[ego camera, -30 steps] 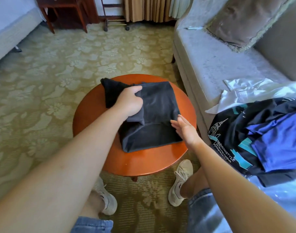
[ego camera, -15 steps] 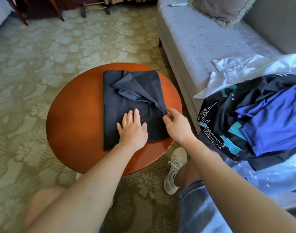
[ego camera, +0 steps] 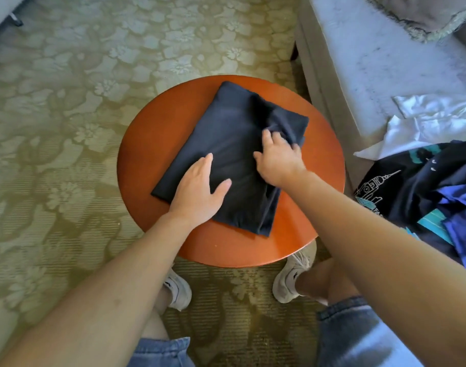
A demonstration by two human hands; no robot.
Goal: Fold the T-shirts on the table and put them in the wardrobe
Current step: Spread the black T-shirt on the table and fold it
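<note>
- The dark T-shirt (ego camera: pixel 234 144) lies folded on the round wooden table (ego camera: pixel 152 144), long axis running away from the person, tilted right.
- The left hand (ego camera: pixel 197 192) presses flat, fingers spread, on its near end.
- The right hand (ego camera: pixel 278 160) pinches the rumpled flap beyond its fingertips, nearer to it.

Underfoot, floral green-gold carpet (ego camera: pixel 67 128). Along its right edge, grey sofa (ego camera: pixel 372 62), with fringed cushion (ego camera: pixel 425 11) at the far corner. On the carpet's near edge, pale sneakers (ego camera: pixel 292 276).
</note>
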